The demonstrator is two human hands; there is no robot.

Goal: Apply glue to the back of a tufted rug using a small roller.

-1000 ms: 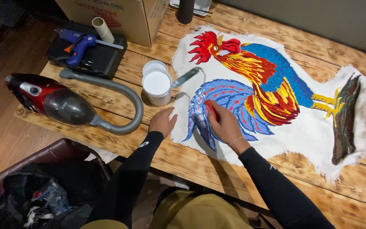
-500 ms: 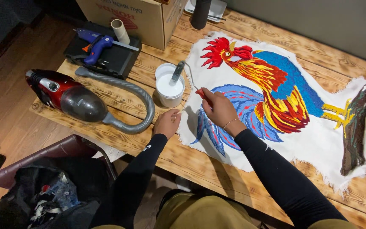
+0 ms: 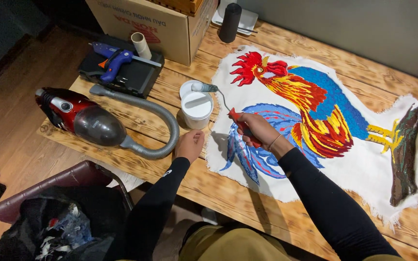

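A small paint roller [image 3: 218,96] with a red handle sits in the middle of the frame, its grey roller head resting on the rim of a white tub [image 3: 197,104] of white paste, just left of centre. The right hand [image 3: 256,129] has its fingers wrapped tightly around the red handle, and lies over the left part of a white cloth [image 3: 359,169] bearing a rooster picture [image 3: 310,111] in red, blue, yellow and orange. The left hand [image 3: 190,145] rests below the tub with fingers loosely curled, holding nothing, touching the wooden table [image 3: 247,203] by the cloth's left edge. A red handheld vacuum [image 3: 81,118] with a grey hose [image 3: 163,125] lies at the left of the frame. At upper left a blue glue gun [image 3: 112,60] lies on a black case [image 3: 131,75], beside a cardboard box [image 3: 156,24]. A black cylinder [image 3: 230,21] stands at the top centre.
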